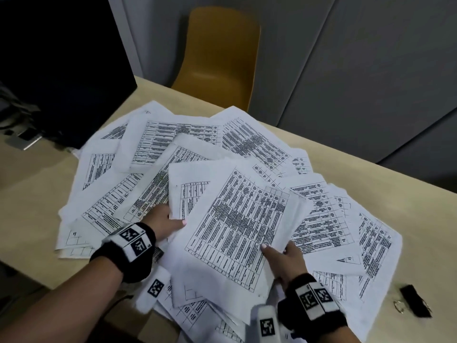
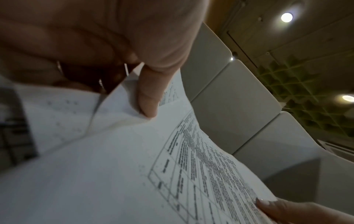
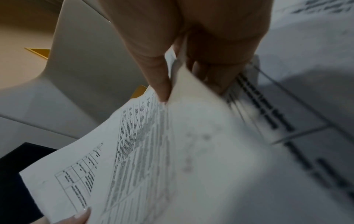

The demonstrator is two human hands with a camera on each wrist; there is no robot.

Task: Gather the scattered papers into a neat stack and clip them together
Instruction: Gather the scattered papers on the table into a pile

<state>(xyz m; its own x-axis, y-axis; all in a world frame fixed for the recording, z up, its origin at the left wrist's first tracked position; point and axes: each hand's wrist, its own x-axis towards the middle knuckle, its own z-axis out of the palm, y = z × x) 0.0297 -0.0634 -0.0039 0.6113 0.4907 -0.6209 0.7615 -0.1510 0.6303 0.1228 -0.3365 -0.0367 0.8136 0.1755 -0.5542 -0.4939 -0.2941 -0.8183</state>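
Head: left hand and right hand pinching opposite edges of small bundle of white printed table sheets, lifted over scattered white sheets on beige table, probably to square it. Black binder clip near right, untouched.
Left wrist: thumb pressed on bundle edge.
Right wrist: thumb above, fingers under.

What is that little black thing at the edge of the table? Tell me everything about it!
It looks like a black binder clip: a small dark body, slightly blurred, with thin silvery wire loops showing at either end. It lies on the pale table, near the front right edge, just past the spread of printed papers and apart from them. Nothing touches it; both hands are busy with sheets further left. Whether its handles are folded flat is too small to tell.
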